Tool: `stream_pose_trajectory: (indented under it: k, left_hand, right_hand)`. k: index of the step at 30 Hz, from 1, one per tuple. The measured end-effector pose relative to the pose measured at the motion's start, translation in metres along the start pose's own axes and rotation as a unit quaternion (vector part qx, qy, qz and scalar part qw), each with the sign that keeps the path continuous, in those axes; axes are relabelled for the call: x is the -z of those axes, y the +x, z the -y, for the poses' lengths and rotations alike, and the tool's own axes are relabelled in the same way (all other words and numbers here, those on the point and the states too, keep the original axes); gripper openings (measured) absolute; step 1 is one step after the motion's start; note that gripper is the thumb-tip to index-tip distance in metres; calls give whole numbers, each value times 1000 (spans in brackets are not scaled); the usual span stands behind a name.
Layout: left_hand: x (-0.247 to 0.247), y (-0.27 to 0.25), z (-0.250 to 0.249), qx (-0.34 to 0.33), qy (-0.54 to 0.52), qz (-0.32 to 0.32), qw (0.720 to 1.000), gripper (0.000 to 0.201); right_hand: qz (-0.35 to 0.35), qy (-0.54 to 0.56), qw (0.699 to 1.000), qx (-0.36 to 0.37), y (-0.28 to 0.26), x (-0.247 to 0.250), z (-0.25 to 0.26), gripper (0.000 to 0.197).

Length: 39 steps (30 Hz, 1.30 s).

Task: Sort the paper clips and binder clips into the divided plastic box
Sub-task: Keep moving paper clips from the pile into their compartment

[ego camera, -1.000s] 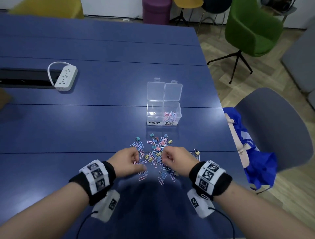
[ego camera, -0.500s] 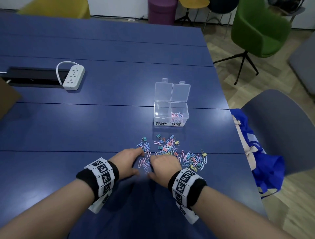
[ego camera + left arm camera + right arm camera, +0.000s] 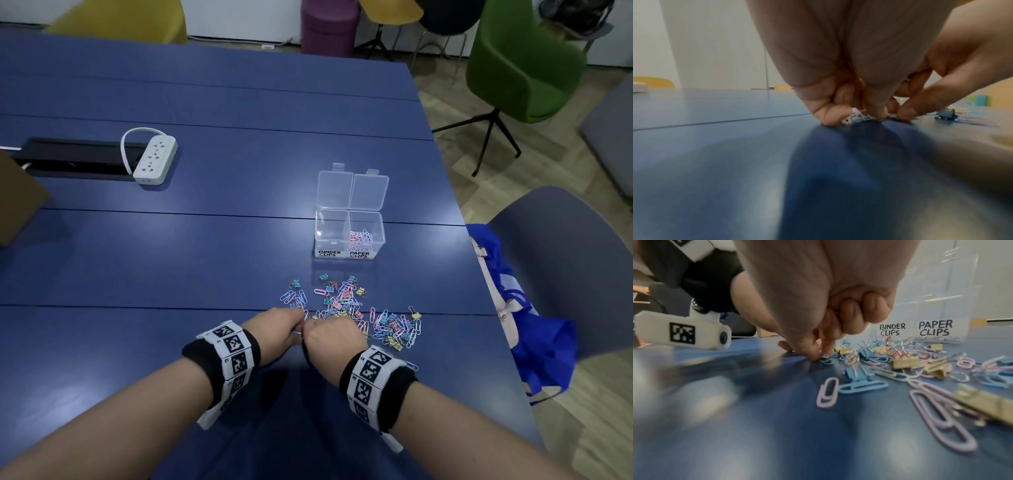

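The clear divided box point(image 3: 349, 240) stands open on the blue table, several pastel paper clips in its right "PAPER CLIPS" cell; the left "BINDER CLIPS" cell looks empty. Mixed paper clips and binder clips point(image 3: 342, 298) lie scattered in front of it, with a second heap point(image 3: 397, 327) to the right. My left hand point(image 3: 299, 320) and right hand point(image 3: 311, 323) meet at the pile's near-left edge. The left hand point(image 3: 859, 116) has its fingers curled down onto small clips on the table. The right hand point(image 3: 821, 357) pinches a blue paper clip point(image 3: 827, 361) against the tabletop.
A white power strip point(image 3: 156, 159) and a black cable tray point(image 3: 68, 157) sit far left. A brown cardboard corner point(image 3: 17, 205) is at the left edge. A grey chair point(image 3: 565, 274) with a blue bag point(image 3: 534, 335) stands by the table's right edge.
The right hand has moved left across the pile until it meets the left hand. A heap of clips now lies uncovered to its right.
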State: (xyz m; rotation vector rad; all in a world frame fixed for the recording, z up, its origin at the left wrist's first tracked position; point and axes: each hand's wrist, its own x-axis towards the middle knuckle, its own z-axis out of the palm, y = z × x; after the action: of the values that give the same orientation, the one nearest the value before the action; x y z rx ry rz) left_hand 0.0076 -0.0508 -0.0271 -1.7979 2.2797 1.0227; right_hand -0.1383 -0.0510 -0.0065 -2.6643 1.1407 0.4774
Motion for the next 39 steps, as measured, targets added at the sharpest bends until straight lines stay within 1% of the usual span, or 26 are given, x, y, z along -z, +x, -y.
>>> stream_pose_trajectory:
  k: [3,5,7,9,11,13,16,17,19,20,22,23,24,25,26,28,29,30,31,32,33,34,36,37,38,39]
  left_hand:
    - [-5,2,-3,-14,51,-11,999,21]
    - [-10,4,0,-16,65,-24,997,20]
    - [-12,2,2,-9,38,-49,998,12]
    - [-10,-3,0,0,-21,-84,996,11]
    - [-4,-7,1,11,-73,-118,990,15]
    - [3,-9,7,34,-131,-132,982,24]
    - [7,-10,21,80,-222,-113,965,26]
    - [7,-10,24,86,-262,-111,955,25]
    - [8,-10,30,81,-329,-111,934,21]
    - [9,-10,33,76,-354,-114,925,18]
    - [9,-11,38,69,-407,-117,903,13]
    - [10,-11,39,70,-427,-115,894,14]
    - [10,-11,40,75,-446,-110,885,18]
    - [11,-12,40,86,-470,-102,873,24]
    - [11,-12,39,103,-506,-95,851,29]
    - [14,-14,36,140,-603,-81,781,32]
    - [15,-15,33,152,-645,-70,746,29]
    - [17,-16,30,161,-673,-56,719,26]
    - [18,-17,28,171,-688,-41,704,24]
    - [18,-17,26,182,-685,-35,705,24]
    - [17,-16,24,191,-655,-44,730,26]
    - [15,-15,23,189,-591,-66,782,28]
    - [14,-17,23,155,-383,-104,905,23]
    - [14,-19,22,128,-283,-114,944,21]
    - [14,-22,21,106,-215,-119,964,21]
    - [14,-26,20,88,-175,-118,974,21]
  right_hand:
    - [-2,-14,1000,7,-2,-1,-4,22]
    - [-16,8,1000,-7,-4,0,-8,20]
    - [-59,90,993,-56,-7,5,-15,13]
    - [-91,224,964,-113,-10,9,-28,5]
    - [-82,346,922,-151,-14,11,-45,12]
    - [-74,462,865,-180,-16,6,-60,14]
    - [-62,646,738,-186,-16,-6,-69,20]
    - [-56,683,705,-183,-15,-9,-70,24]
    - [-43,733,654,-181,-13,-9,-69,33]
    - [-38,759,624,-183,-12,-7,-68,34]
    - [-28,813,553,-183,-9,0,-65,30]
    - [-22,829,529,-181,-7,3,-63,26]
    - [-19,830,527,-181,-3,5,-61,22]
    - [-13,817,547,-181,2,7,-59,20]
    - [-9,775,606,-179,7,7,-57,20]
    - [12,607,780,-151,15,11,-51,24]
    - [23,509,850,-131,17,13,-47,28]
    - [26,421,900,-111,20,15,-44,29]
    - [19,341,936,-86,21,16,-41,26]
    - [9,268,961,-65,22,17,-38,18]
    - [-3,200,979,-40,22,18,-35,10]
    - [-11,141,990,-19,23,18,-33,15]
    - [-5,51,999,14,26,14,-29,31]
    - [-7,25,999,23,28,12,-28,30]
    - [-8,11,1000,24,29,10,-27,27]
    - [-11,6,1000,23,30,8,-26,23]
